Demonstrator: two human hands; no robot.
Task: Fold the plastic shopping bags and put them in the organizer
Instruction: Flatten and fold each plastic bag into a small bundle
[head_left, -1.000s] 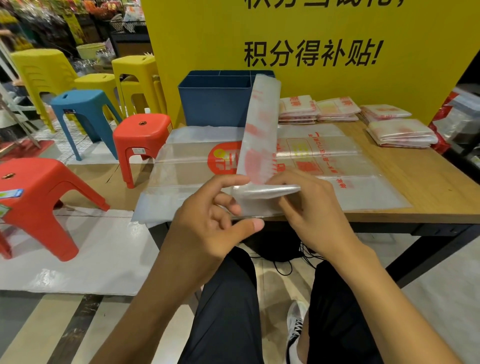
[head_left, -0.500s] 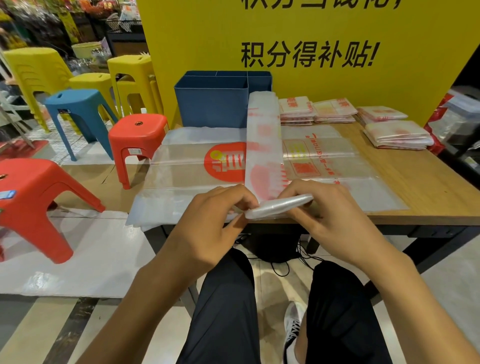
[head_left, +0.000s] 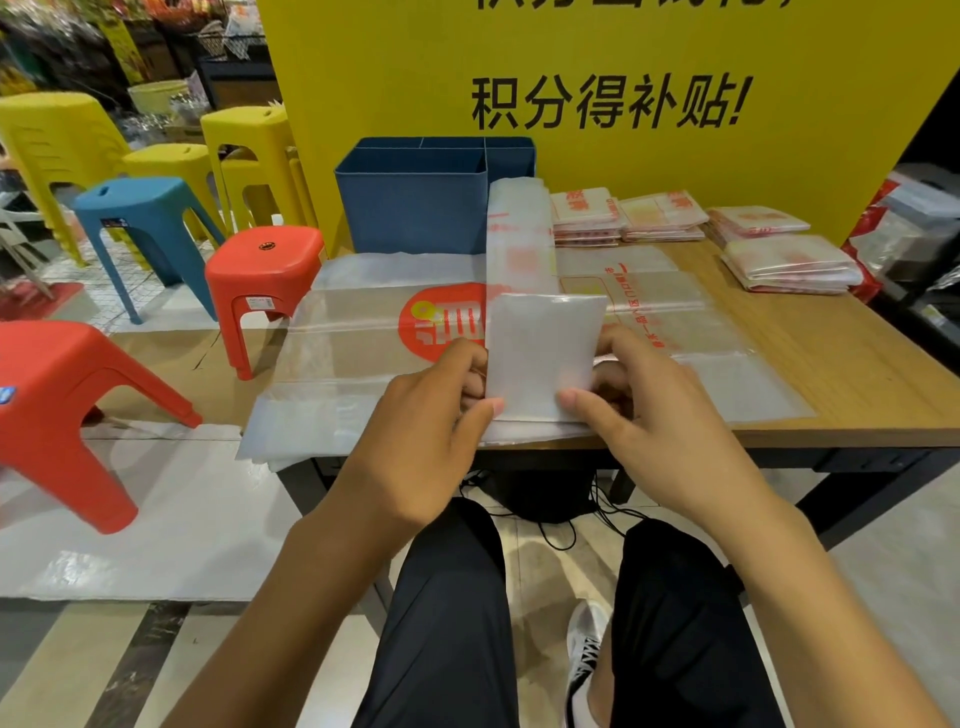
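A clear plastic shopping bag with red print, folded into a long narrow strip (head_left: 521, 244), runs from the table's front edge toward the blue organizer (head_left: 415, 208). Its near end is turned over into a flap (head_left: 543, 353) that stands tilted above the strip. My left hand (head_left: 436, 415) pinches the flap's lower left corner. My right hand (head_left: 644, 410) pinches its lower right corner. Under the strip lies a flat, spread-out bag (head_left: 363, 343) with a red round logo, overhanging the table's left edge.
Stacks of folded bags (head_left: 587, 215) (head_left: 662, 215) (head_left: 789, 262) lie at the back right of the wooden table (head_left: 852, 374). A yellow sign stands behind. Red (head_left: 265, 280), blue (head_left: 135, 213) and yellow stools stand to the left. My legs are under the table.
Both hands have lifted the strip's near end and turned it over away from me, so it now stands as a broad flap over the strip instead of a thin folded edge.
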